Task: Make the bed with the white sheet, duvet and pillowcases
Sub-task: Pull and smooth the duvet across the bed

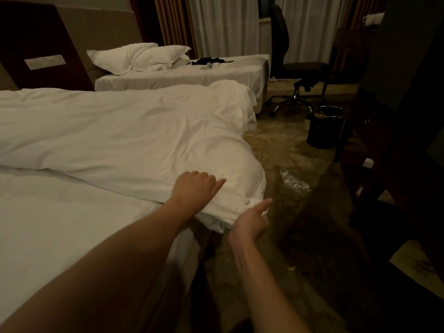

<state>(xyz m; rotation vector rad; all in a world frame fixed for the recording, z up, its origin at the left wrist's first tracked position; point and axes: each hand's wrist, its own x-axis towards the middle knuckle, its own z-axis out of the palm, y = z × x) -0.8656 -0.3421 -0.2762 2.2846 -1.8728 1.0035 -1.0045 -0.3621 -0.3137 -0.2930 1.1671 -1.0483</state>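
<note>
Head view, dim room; entries as I read them from my station.

Duvet (134,131): white, lying rumpled across the near bed, one corner bulging over the foot edge toward the floor. Not yet squared.

Sheet (60,224): white, already spread on the near bed, showing bare below the duvet's folded edge.

Left hand (195,186): resting on top of the duvet corner, knuckles bent, forefinger straight and pointing along the cloth. It presses; I see no pinch.

Right hand (252,221): under the hanging corner, palm turned up, fingers nearly straight, touching the cloth's lower fold. Whether the thumb nips the hem I cannot tell.

Pillows (139,57): two, cased in white, stacked at the head of the far bed (182,76), well apart from my work.

Bin (328,127), chair (302,68): on the carpet beyond the bed's foot.

Step in hand, by my judgement: dressing the duvet corner at the foot. Next move calls for a firm hold on that corner with both hands, then a pull outward to flatten the bulge and line the edge with the mattress.
</note>
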